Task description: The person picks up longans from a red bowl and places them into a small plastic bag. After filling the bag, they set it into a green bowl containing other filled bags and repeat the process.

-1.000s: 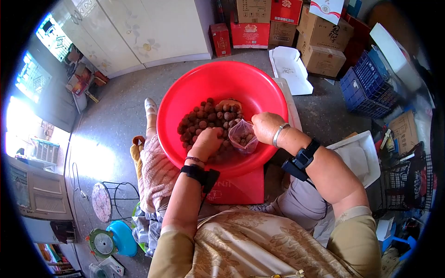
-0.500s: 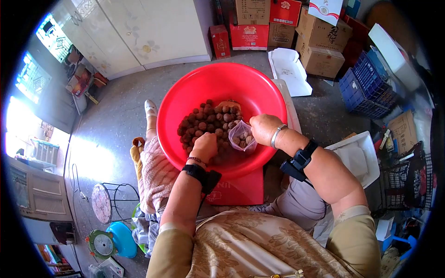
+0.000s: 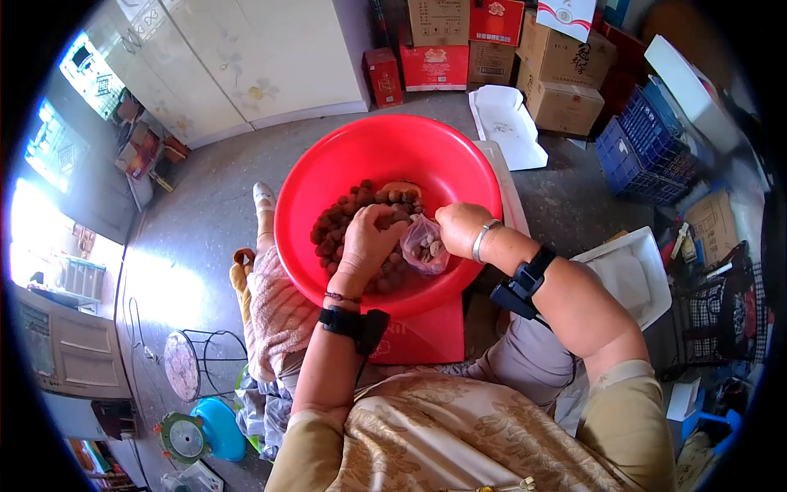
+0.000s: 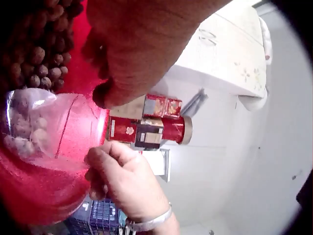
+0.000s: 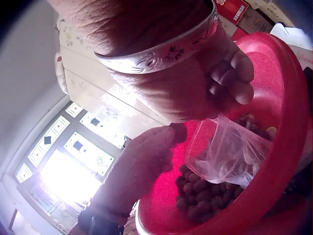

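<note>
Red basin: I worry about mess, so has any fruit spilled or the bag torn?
Nothing stands out. The brown fruits all lie inside the red basin, and the clear bag, pinched by the right hand, shows no tear.

Person, worn items. Above the left hand (image 3: pixel 367 238): a thin bracelet of dark beads (image 3: pixel 343 297), then a black strap carrying a black camera unit (image 3: pixel 354 323) with a boxy block on its inner side. Above the right hand (image 3: pixel 461 230): a silver bangle (image 5: pixel 166 49) engraved with flowers and leaves, and further up the forearm a second black strap with a black camera unit (image 3: pixel 521 284). Top: beige cloth (image 3: pixel 459 435) printed with a brown leaf-and-flower pattern, with short plain khaki sleeves (image 3: pixel 631 402) hemmed at the cuff. Lower body: a grey trouser leg (image 3: pixel 533 369) shows under the right arm.
</note>
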Demonstrator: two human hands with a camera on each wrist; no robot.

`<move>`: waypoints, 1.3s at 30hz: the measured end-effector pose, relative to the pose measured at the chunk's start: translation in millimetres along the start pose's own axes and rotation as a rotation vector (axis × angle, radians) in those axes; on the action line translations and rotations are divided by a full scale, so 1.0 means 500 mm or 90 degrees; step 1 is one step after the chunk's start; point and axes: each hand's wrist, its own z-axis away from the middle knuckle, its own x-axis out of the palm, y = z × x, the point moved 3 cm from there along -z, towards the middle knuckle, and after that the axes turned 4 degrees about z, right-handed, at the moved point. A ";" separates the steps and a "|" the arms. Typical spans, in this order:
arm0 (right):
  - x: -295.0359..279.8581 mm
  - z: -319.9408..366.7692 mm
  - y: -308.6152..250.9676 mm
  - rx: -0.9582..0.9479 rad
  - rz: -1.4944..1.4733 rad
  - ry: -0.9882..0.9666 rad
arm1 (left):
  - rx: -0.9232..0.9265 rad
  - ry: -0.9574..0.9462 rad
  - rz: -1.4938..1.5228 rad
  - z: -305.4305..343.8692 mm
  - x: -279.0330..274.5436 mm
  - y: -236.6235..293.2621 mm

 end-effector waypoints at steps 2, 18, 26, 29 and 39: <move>0.004 -0.003 -0.001 0.006 -0.005 -0.004 | 0.045 -0.013 -0.048 0.001 0.010 0.019; 0.010 -0.008 0.004 0.008 -0.008 0.001 | -0.082 -0.141 -0.081 0.018 0.082 -0.089; 0.034 -0.027 0.009 -0.009 -0.063 0.027 | -0.148 -0.116 0.120 0.017 0.078 -0.072; 0.059 -0.044 0.006 0.008 -0.111 0.003 | -0.138 -0.128 0.191 0.031 0.096 -0.066; 0.099 -0.087 -0.009 -0.010 -0.081 0.038 | -0.198 -0.293 0.313 0.066 0.097 0.011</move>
